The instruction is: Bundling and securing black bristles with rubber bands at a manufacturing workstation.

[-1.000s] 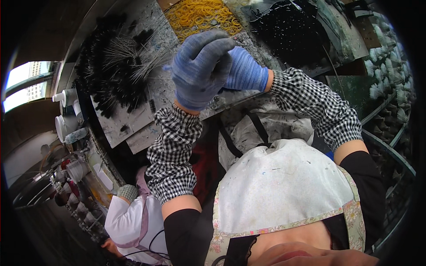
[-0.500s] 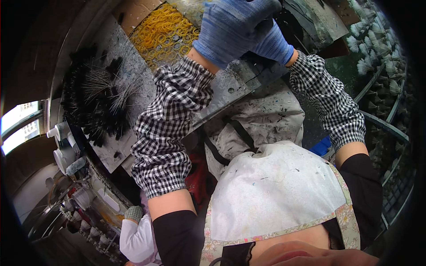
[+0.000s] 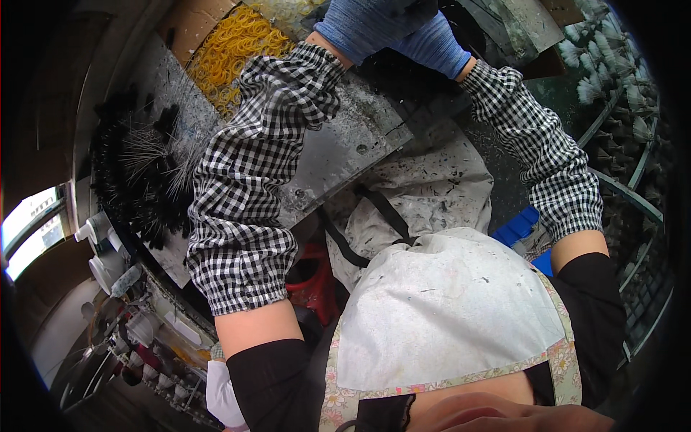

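Both hands wear blue knitted gloves and meet at the top edge of the view, beyond a worn grey metal work table (image 3: 345,133). My left hand (image 3: 371,30) shows its back and partly covers my right hand (image 3: 435,47). The fingers of both are cut off by the edge or lost in dark overlap, so anything between them is hidden. Just left of my left hand lies a heap of yellow rubber rings (image 3: 234,50). Farther left on the table is a pile of black brushes (image 3: 137,169) with thin wire stems.
Racks with pale tufted brushes (image 3: 594,83) stand at the right. Beside my right elbow is a blue bin (image 3: 515,227); below the table, a red container (image 3: 317,284). A stained cloth (image 3: 439,191) hangs before my apron. At lower left shows another person's white sleeve (image 3: 222,392).
My joined hands have shifted slightly up and left in the view, and my left elbow has swung outward. More of the blue bin and the red container shows.
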Available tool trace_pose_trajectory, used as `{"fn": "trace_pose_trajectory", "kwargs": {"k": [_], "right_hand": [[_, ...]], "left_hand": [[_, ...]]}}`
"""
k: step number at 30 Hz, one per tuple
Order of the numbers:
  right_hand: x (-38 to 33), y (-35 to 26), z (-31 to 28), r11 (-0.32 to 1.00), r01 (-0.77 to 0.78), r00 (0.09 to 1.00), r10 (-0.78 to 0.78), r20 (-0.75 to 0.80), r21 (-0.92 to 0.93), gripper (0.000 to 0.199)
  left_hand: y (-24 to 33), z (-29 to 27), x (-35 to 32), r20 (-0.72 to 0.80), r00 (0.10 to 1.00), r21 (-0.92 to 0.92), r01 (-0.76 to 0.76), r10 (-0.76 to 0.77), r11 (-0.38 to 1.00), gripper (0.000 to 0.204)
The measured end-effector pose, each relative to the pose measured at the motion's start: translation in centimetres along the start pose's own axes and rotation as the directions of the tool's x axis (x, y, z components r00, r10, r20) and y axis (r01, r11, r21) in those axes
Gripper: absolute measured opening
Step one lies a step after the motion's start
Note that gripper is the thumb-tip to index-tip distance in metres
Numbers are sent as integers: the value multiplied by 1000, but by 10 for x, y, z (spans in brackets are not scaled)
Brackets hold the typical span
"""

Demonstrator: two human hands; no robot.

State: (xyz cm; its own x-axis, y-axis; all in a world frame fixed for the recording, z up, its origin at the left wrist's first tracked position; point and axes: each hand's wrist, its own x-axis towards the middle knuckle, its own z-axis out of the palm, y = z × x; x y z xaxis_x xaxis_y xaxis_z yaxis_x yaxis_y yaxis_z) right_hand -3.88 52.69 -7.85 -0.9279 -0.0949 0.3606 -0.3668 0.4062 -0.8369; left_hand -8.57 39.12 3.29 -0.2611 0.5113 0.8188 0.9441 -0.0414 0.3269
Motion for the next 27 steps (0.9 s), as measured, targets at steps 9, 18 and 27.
{"fn": "trace_pose_trajectory", "kwargs": {"k": [9,18,27], "right_hand": [[2,2,0,939,169,985,-173,16,-301,46],[8,-27,1,918,133,991,-126,43,-374,40],[16,-15,2,878,235,971,-191,146,-418,35]], "left_hand": [[0,-7,-1,-5,1000,13,-5,5,1000,22],[8,-12,-17,-102,994,48,38,-33,998,23],[16,-9,-12,-103,991,71,89,-81,994,22]]}}
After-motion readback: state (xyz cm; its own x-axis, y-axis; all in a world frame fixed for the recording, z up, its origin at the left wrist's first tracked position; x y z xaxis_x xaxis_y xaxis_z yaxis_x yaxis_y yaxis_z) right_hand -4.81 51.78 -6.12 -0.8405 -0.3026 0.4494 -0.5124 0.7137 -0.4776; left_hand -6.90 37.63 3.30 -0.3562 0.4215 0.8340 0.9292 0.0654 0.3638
